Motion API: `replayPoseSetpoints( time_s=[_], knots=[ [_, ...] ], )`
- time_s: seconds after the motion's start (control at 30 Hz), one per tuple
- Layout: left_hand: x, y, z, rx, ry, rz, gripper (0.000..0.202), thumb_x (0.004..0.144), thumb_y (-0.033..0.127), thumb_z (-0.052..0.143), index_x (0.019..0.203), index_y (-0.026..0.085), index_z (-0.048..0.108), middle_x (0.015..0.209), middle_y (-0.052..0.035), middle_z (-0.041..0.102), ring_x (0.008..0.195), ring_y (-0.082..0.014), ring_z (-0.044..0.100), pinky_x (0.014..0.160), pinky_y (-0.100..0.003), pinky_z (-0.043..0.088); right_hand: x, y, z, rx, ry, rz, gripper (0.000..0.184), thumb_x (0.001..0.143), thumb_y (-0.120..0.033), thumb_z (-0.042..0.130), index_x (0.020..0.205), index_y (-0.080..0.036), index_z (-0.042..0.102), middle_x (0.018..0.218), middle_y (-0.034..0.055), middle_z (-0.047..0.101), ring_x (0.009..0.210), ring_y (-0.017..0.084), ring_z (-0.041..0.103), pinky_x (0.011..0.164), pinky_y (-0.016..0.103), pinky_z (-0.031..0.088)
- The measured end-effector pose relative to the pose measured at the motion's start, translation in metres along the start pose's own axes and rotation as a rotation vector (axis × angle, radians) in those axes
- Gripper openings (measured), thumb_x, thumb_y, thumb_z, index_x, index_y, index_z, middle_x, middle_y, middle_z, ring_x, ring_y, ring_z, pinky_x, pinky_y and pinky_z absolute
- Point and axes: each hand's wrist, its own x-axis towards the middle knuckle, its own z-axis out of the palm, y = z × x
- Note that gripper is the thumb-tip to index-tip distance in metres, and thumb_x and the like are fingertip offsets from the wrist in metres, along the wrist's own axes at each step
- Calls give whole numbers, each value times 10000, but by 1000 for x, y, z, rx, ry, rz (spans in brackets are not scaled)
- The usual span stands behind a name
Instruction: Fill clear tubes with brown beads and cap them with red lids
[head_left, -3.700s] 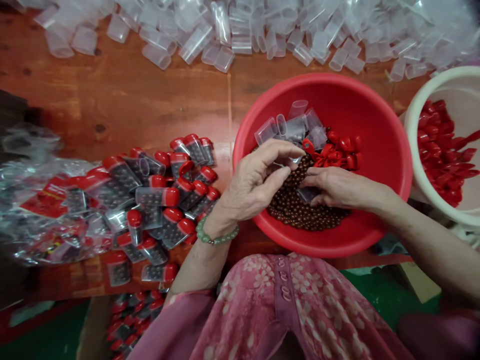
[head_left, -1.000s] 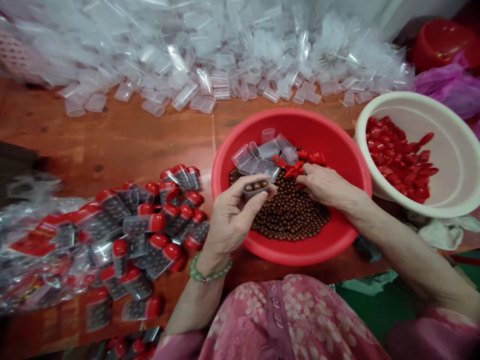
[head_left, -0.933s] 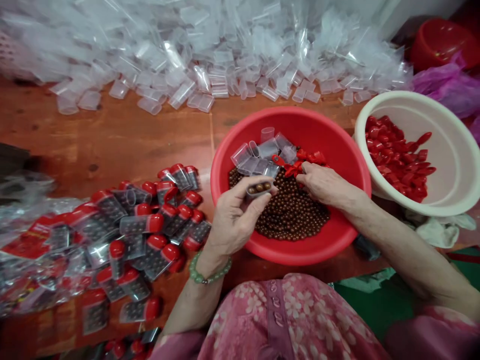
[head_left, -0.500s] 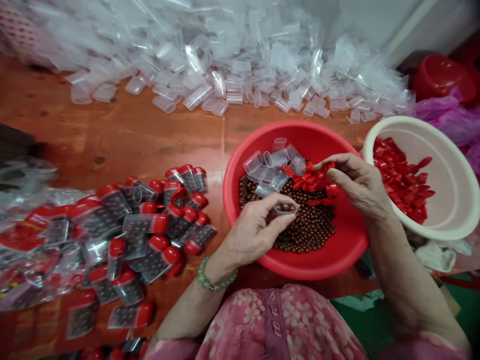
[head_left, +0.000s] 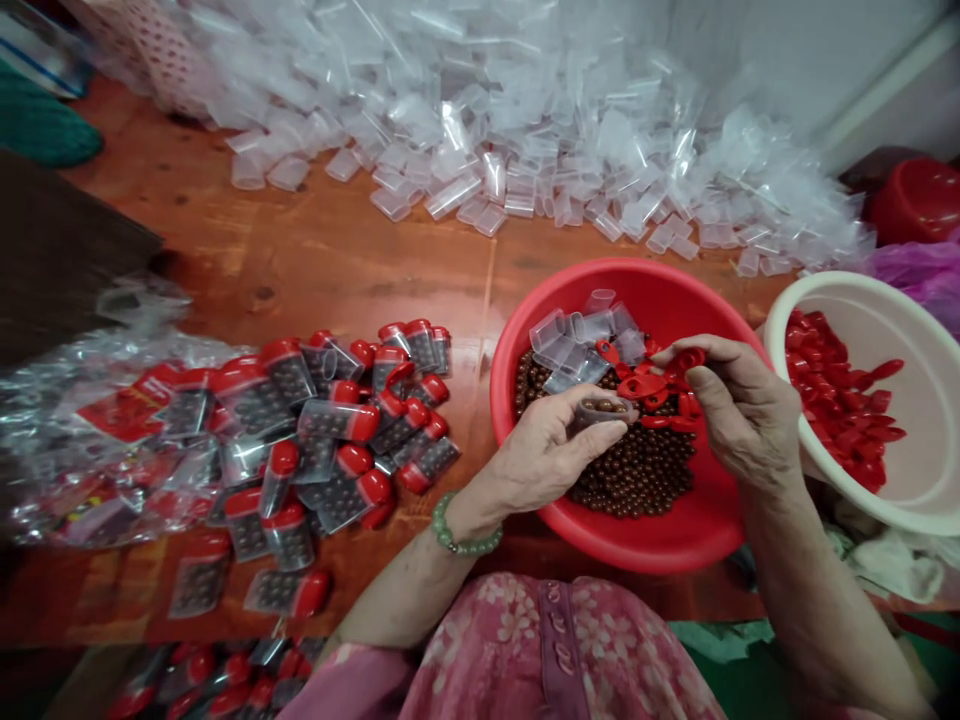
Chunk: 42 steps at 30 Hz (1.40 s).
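Observation:
My left hand (head_left: 551,447) grips a clear plastic container (head_left: 602,411) with brown balls at its open mouth. Between the thumb and fingers of my right hand (head_left: 746,410) is a red cap (head_left: 690,357). Both hands are over a red basin (head_left: 517,310). Inside the basin lie many small brown balls (head_left: 637,475), a cluster of empty clear containers (head_left: 555,340) and a heap of loose red caps (head_left: 645,390). The two held pieces are apart, with the cap to the right of the container.
A white basin (head_left: 930,320) of red caps (head_left: 840,400) stands at the right. Filled, red-capped containers (head_left: 337,425) are piled on the wooden table (head_left: 337,260) at left, beside clear plastic bags (head_left: 45,430). Empty containers (head_left: 465,150) are heaped along the back.
The view has swung left, so everything appears further right. The container and the cap stay in my hands, the container now tilted slightly more toward the cap.

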Motion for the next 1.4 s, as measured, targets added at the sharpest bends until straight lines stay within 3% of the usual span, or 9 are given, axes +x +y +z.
replayPoseSetpoints(
  time_s=[0.1,0.23,0.5,0.6,0.73,0.83,0.97,1.17,1.4],
  knots=[
    [1,0,-1,74,39,40,299,930,390,611,1099,147,656,957,-70,718,1002,-203,659,941,-347,486,1,-1,0,-200,-98,-118,243,962,-207,630,1179,-273,719,1078,30,790,977,170,753,913,304,597],
    [2,1,-4,7,7,32,282,918,376,633,1074,142,653,1038,-86,722,980,-185,652,949,-341,483,3,-3,5,-287,-222,-262,283,944,-162,634,1192,-244,743,1068,52,804,971,188,769,908,307,617],
    [0,1,-5,-241,-27,-63,269,877,346,727,1023,152,611,1021,-74,727,1009,-171,693,978,-323,508,1,-5,4,-246,-325,-142,291,955,-206,619,1220,-224,738,1073,68,800,940,182,766,887,298,616],
    [-1,6,-6,-290,-69,-53,279,888,342,718,1066,153,615,1080,-92,727,1019,-186,713,969,-340,534,3,-4,1,-96,-283,11,250,945,-289,658,1175,-257,753,1047,35,795,932,174,752,887,304,602],
    [-4,18,-7,-28,-64,38,216,923,279,664,1099,156,679,1142,-99,732,1076,-190,689,1000,-327,514,3,3,-3,100,-127,222,252,934,-360,684,1165,-284,752,1000,6,782,886,147,739,825,264,593],
    [-2,21,-7,64,-36,64,201,931,288,650,1073,152,694,1078,-86,751,1024,-190,695,942,-313,528,2,9,-4,247,-94,310,292,942,-393,673,1204,-277,731,852,-5,764,768,137,734,749,255,598],
    [3,20,-7,67,-70,2,206,913,299,672,1049,145,680,1023,-81,762,957,-183,705,885,-300,532,2,12,-5,273,-78,309,301,944,-393,674,1217,-278,724,811,-10,748,740,132,723,734,254,601],
    [10,20,-10,115,-83,46,184,910,261,667,1048,139,676,1042,-81,750,1006,-172,688,949,-299,501,5,8,-4,230,-78,251,259,940,-369,685,1181,-293,740,778,-25,729,694,110,705,703,227,590],
    [9,12,-10,-215,-184,-79,283,889,265,702,1133,175,594,1048,-73,722,944,-151,699,909,-306,556,3,6,-4,269,-76,244,266,940,-365,684,1194,-307,735,790,-21,727,705,130,710,695,255,594]
  ],
)
